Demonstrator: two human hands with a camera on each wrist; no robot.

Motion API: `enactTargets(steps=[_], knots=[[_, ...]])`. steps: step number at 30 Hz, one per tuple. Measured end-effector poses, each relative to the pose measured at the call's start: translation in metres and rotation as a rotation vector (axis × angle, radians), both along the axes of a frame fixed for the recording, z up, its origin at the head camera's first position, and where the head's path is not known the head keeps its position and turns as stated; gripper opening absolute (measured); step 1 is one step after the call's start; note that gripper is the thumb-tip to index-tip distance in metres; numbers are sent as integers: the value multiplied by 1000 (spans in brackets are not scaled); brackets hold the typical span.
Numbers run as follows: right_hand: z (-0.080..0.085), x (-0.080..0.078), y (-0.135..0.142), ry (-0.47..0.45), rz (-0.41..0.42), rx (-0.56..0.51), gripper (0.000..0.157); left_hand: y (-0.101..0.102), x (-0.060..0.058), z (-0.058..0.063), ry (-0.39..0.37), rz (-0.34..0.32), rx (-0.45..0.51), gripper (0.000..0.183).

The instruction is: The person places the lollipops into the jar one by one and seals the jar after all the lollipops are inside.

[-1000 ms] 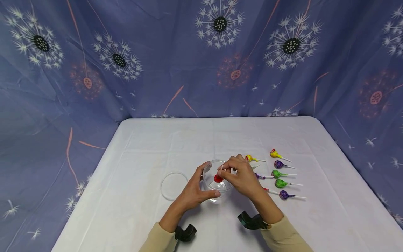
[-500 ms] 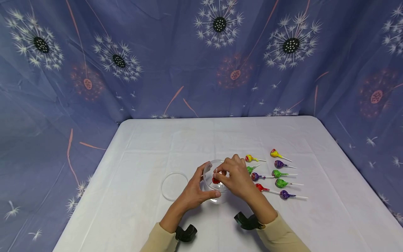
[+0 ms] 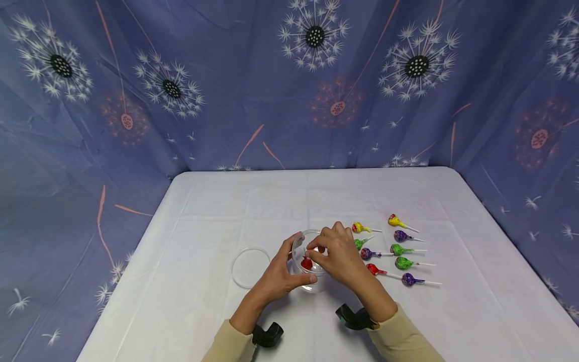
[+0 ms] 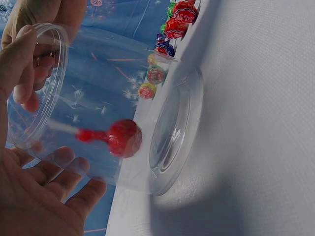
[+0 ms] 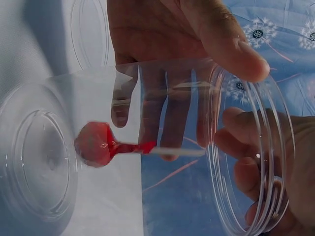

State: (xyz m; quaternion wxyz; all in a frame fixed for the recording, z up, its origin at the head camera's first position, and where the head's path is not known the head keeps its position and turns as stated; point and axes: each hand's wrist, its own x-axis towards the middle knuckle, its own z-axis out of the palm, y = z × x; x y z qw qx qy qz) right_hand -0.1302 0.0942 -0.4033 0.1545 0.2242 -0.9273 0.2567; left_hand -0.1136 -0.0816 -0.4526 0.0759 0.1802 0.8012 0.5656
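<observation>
My left hand grips a clear plastic jar by its side, with the thumb near the rim. Inside that jar is a red-wrapped lollipop. Both wrist views show the lollipop in mid-air above the jar's bottom, head down and slightly blurred. Its white stick stands apart from the fingers. My right hand is over the jar's mouth, its fingertips loosely bent just inside the rim and holding nothing.
A clear round lid lies on the white table left of the jar. Several wrapped lollipops lie to the right, among them a yellow one, a green one, a purple one and a red one.
The red lollipop has gone lower into the jar and left my right fingers. My right hand has shifted slightly left. The left hand and jar have stayed put.
</observation>
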Motion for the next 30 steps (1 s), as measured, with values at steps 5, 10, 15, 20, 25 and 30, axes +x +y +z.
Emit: enactTargets(steps=[5,10,15,20,25,30], knots=[[0,1,1,3,0,-30,9,0,0,-1,-1,-1,7,94],[0,1,4,-6,33,-114,9,0,0,-1,-6,-1,9,93],[4,3,10,-2,67,-215,9,0,0,1,-8,-6,26,93],[8,8,21,40,60,-252,11,1,0,1,2,-5,34,94],[11,13,36,78,24,-246,12,2,-1,0,-11,-1,22,93],[9,20,54,75,-56,-242,12,2,-1,2,-25,1,12,92]])
